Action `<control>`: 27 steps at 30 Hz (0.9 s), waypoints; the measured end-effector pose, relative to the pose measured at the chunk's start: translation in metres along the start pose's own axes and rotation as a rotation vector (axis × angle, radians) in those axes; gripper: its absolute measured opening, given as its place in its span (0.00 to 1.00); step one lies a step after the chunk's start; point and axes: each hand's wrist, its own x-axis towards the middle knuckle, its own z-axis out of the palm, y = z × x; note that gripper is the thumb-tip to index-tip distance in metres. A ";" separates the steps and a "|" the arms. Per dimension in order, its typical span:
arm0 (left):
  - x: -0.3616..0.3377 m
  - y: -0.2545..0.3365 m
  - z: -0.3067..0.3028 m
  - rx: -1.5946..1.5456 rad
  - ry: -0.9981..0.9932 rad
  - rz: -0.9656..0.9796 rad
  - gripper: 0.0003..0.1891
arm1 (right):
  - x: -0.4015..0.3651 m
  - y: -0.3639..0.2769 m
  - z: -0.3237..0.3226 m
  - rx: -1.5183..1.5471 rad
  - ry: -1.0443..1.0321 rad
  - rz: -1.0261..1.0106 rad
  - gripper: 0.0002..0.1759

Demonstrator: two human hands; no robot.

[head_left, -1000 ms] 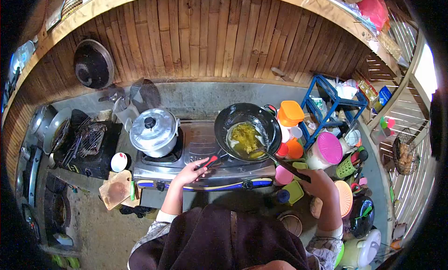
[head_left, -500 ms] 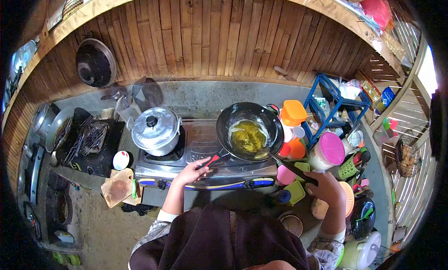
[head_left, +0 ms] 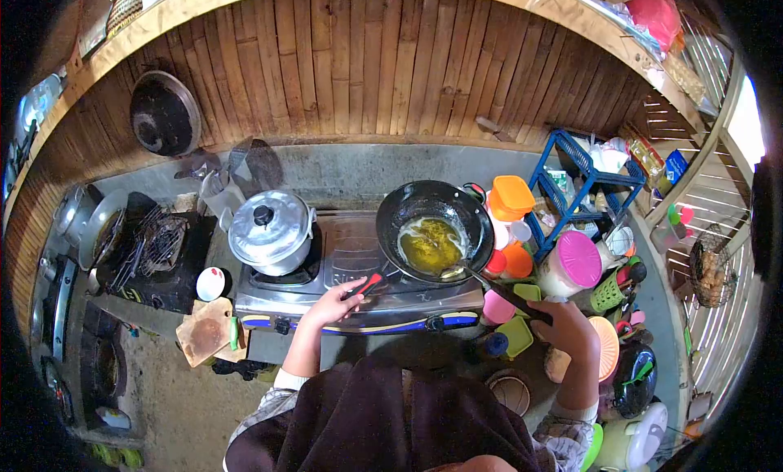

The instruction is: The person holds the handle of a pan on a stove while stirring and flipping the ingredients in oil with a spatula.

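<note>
A black wok point(head_left: 392, 212) sits on the right side of the steel gas stove point(head_left: 351, 264). Yellow liquid point(head_left: 432, 242) with a pale foamy edge lies in its bottom. At the lower left of the wok, my left hand point(head_left: 330, 303) is closed around its red and black handle point(head_left: 372, 284). My right hand point(head_left: 571, 332), right of the stove, grips the dark handle of a cooking spatula point(head_left: 510, 296). The spatula slants down into the wok, and its head rests at the near right edge of the liquid.
A lidded aluminium pot point(head_left: 271, 234) stands on the left burner. Coloured plastic containers, including an orange tub point(head_left: 511, 197) and a pink-lidded jar point(head_left: 577, 260), crowd the right. A blue rack point(head_left: 581, 158) is behind them. A cutting board point(head_left: 204, 333) and white cup point(head_left: 210, 284) lie left.
The spatula's head has shifted slightly at the near right edge of the wok and shows more plainly. Both hands keep their grips, and the wok stays on the burner.
</note>
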 end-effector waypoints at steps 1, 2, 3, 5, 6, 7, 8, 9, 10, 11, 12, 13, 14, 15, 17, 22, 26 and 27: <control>0.001 -0.001 0.000 0.000 0.000 0.001 0.24 | 0.001 0.000 0.000 0.000 0.000 0.000 0.21; 0.001 -0.001 0.001 0.010 -0.001 0.011 0.24 | 0.002 0.000 0.001 0.005 -0.009 0.004 0.21; 0.001 -0.002 0.001 0.021 -0.001 0.020 0.24 | 0.004 -0.001 0.001 0.010 -0.020 0.007 0.22; -0.001 -0.001 0.000 0.001 -0.003 0.021 0.24 | 0.006 -0.003 0.002 0.004 -0.012 -0.001 0.22; -0.002 0.000 0.001 -0.018 -0.007 0.023 0.25 | 0.007 -0.003 0.002 -0.003 -0.004 -0.007 0.22; -0.001 -0.001 0.001 -0.019 -0.007 0.023 0.25 | 0.009 -0.003 0.003 -0.003 -0.004 -0.007 0.22; -0.001 -0.002 0.002 0.000 0.003 0.042 0.25 | 0.011 -0.003 0.004 -0.011 -0.013 0.008 0.21; 0.000 -0.003 0.002 0.020 0.013 0.061 0.25 | 0.013 -0.003 0.005 -0.019 -0.023 0.024 0.21; -0.001 -0.002 0.002 0.019 0.012 0.060 0.25 | 0.016 -0.001 0.009 -0.019 -0.023 0.025 0.21; -0.002 0.000 0.002 0.007 0.005 0.068 0.25 | 0.019 0.001 0.012 -0.012 0.007 -0.014 0.20; -0.003 0.001 0.003 -0.005 -0.001 0.075 0.25 | 0.020 0.002 0.014 -0.005 0.038 -0.054 0.20; -0.005 0.004 0.003 -0.006 -0.002 0.075 0.25 | 0.022 -0.002 0.014 -0.006 0.037 -0.053 0.20; -0.006 0.006 0.003 0.004 0.000 0.063 0.25 | 0.026 -0.009 0.013 -0.019 0.001 -0.033 0.20; -0.007 0.009 0.003 0.013 0.002 0.051 0.25 | 0.029 -0.014 0.013 -0.032 -0.034 -0.013 0.20; -0.008 0.011 0.004 0.009 0.003 0.052 0.25 | 0.035 -0.015 0.024 -0.019 0.004 -0.075 0.21; -0.005 0.001 0.005 0.025 0.033 0.085 0.25 | 0.055 -0.021 0.037 0.065 0.038 -0.197 0.20; -0.004 -0.003 0.006 -0.002 0.027 0.055 0.25 | 0.083 -0.014 0.065 0.136 0.041 -0.199 0.23; -0.004 -0.002 0.006 -0.007 0.030 0.068 0.25 | 0.091 -0.012 0.074 0.172 0.052 -0.188 0.24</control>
